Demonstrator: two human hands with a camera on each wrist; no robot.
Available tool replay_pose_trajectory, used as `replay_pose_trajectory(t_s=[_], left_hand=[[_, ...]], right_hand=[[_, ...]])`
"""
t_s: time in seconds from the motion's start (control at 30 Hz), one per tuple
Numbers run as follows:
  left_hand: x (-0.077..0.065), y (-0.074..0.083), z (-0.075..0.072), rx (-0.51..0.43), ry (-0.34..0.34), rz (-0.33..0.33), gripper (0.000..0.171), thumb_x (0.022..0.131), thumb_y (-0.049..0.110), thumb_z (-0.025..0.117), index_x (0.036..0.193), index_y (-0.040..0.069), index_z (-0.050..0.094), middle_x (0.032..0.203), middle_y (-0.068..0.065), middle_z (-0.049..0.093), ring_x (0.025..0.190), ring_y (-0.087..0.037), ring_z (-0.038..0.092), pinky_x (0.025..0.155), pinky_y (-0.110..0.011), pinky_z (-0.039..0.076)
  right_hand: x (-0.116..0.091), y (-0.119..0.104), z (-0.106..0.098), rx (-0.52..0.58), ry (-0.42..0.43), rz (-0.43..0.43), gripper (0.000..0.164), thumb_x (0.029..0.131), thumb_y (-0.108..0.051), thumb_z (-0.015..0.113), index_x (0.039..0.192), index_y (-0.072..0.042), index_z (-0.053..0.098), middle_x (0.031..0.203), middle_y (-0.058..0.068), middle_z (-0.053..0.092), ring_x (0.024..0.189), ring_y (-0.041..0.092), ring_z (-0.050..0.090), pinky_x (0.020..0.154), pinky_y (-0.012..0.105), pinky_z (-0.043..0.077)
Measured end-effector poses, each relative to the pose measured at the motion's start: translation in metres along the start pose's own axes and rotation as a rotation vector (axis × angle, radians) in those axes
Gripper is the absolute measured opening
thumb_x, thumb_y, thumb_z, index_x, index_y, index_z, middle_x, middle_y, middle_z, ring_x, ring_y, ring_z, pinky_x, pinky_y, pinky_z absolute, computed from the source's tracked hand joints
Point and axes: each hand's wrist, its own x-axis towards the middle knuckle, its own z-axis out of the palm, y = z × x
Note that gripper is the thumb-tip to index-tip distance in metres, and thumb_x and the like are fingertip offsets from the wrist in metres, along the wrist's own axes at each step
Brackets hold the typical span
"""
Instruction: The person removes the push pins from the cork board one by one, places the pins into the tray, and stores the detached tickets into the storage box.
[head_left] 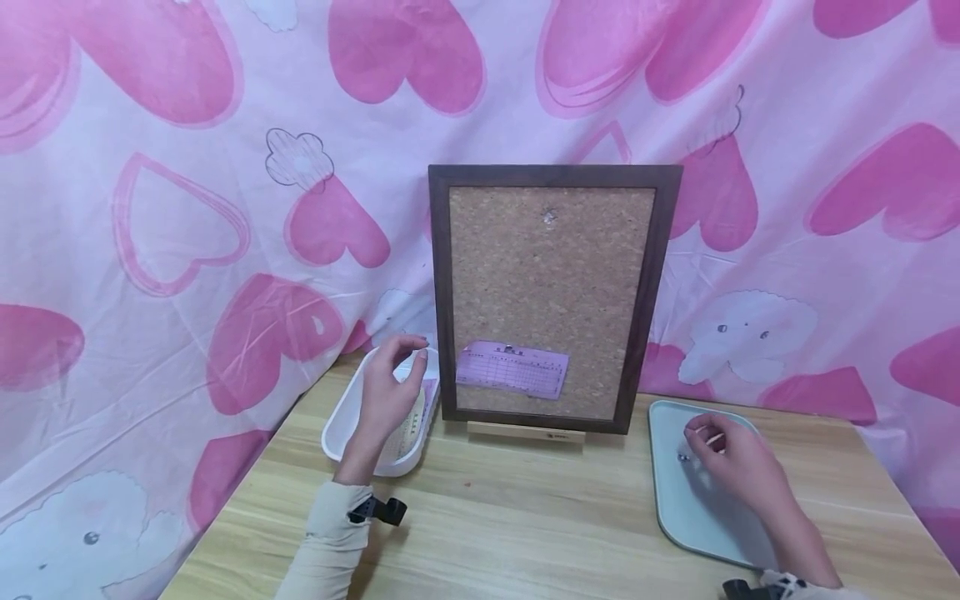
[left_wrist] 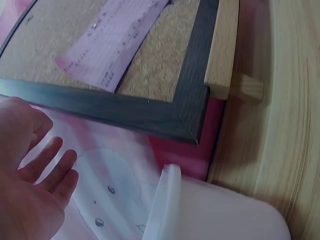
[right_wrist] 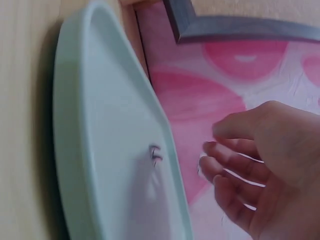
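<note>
R grip over grn tray; L nr corkboard

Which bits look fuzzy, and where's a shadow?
Right wrist view: a soft shadow falls on the green tray, and small shiny bits there look blurry; left wrist view: print on the purple paper looks fuzzy; head view: that print is too small to read.

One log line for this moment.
left hand: relaxed, near white tray | right hand: above green tray, grip unclear | purple paper: on corkboard, low
</note>
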Motion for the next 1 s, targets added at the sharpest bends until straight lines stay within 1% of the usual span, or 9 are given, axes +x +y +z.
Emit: replay_pose_trajectory(t_s=[0.13,0.3,0.37,0.43,0.53,0.63,0.7,0.87,1.0], left_hand=[[-0.001,0.005,0.004,-0.018,-0.013,0.035,0.013,0.101,0.004,0.074,0.113,0.007,0.075,0.124,-0.010,0.073,0.123,-0.025,0.070,0.112,-0.034,0.056],[-0.003,0.009,0.011,-0.036,-0.009,0.077,0.008,0.101,0.010,0.075,0.109,0.008,0.075,0.130,-0.013,0.071,0.128,-0.032,0.067,0.110,-0.045,0.058],[-0.003,0.011,0.013,-0.041,-0.013,0.086,0.007,0.101,0.012,0.076,0.108,0.008,0.075,0.132,-0.014,0.070,0.129,-0.034,0.066,0.110,-0.048,0.058],[-0.004,0.014,0.016,-0.039,-0.023,0.084,0.008,0.102,0.015,0.076,0.108,0.010,0.075,0.136,-0.014,0.068,0.132,-0.034,0.065,0.111,-0.048,0.058],[-0.005,0.018,0.020,-0.017,-0.042,0.073,0.013,0.101,0.018,0.077,0.112,0.012,0.075,0.141,-0.012,0.065,0.136,-0.030,0.061,0.112,-0.047,0.057],[-0.005,0.021,0.024,0.005,-0.053,0.071,0.018,0.099,0.021,0.080,0.115,0.013,0.075,0.144,-0.011,0.062,0.139,-0.027,0.058,0.112,-0.046,0.057],[-0.005,0.023,0.027,0.018,-0.055,0.070,0.020,0.099,0.022,0.081,0.116,0.014,0.076,0.145,-0.011,0.061,0.141,-0.027,0.056,0.111,-0.046,0.057],[-0.004,0.023,0.033,0.043,-0.049,0.066,0.019,0.098,0.024,0.081,0.115,0.015,0.077,0.149,-0.011,0.058,0.145,-0.027,0.053,0.107,-0.048,0.060],[-0.003,0.022,0.036,0.060,-0.036,0.061,0.018,0.098,0.025,0.082,0.112,0.015,0.077,0.150,-0.011,0.057,0.147,-0.028,0.051,0.103,-0.052,0.061]], right_hand=[[-0.001,-0.018,0.001,-0.011,0.126,-0.044,0.008,0.099,-0.016,0.077,0.105,-0.011,0.077,0.085,-0.001,0.075,0.077,0.008,0.066,0.063,0.021,0.049],[-0.001,-0.039,0.002,0.022,0.265,-0.113,0.004,0.097,-0.014,0.078,0.102,-0.013,0.078,0.081,-0.003,0.076,0.075,-0.008,0.060,0.064,0.014,0.052],[0.000,-0.048,0.002,0.037,0.299,-0.134,0.005,0.097,-0.012,0.078,0.101,-0.013,0.077,0.080,-0.003,0.075,0.075,-0.011,0.058,0.064,0.010,0.051],[0.001,-0.056,0.004,0.055,0.330,-0.150,0.006,0.096,-0.011,0.079,0.101,-0.013,0.078,0.080,-0.002,0.075,0.075,-0.012,0.058,0.065,0.008,0.051],[0.003,-0.069,0.007,0.075,0.364,-0.163,0.008,0.095,-0.009,0.080,0.102,-0.012,0.078,0.081,-0.002,0.075,0.076,-0.012,0.058,0.065,0.007,0.051],[0.005,-0.082,0.011,0.107,0.389,-0.188,0.011,0.093,-0.006,0.082,0.101,-0.011,0.078,0.083,0.000,0.076,0.078,-0.010,0.060,0.065,0.007,0.051],[0.008,-0.090,0.014,0.125,0.395,-0.213,0.012,0.092,-0.005,0.082,0.102,-0.011,0.078,0.084,0.000,0.076,0.078,-0.005,0.062,0.065,0.009,0.053],[0.016,-0.109,0.023,0.155,0.410,-0.281,0.014,0.092,-0.003,0.082,0.102,-0.012,0.078,0.084,-0.001,0.075,0.076,0.003,0.066,0.064,0.013,0.055],[0.022,-0.121,0.030,0.173,0.411,-0.318,0.016,0.090,0.000,0.082,0.101,-0.011,0.078,0.084,-0.002,0.075,0.074,0.005,0.066,0.064,0.013,0.055]])
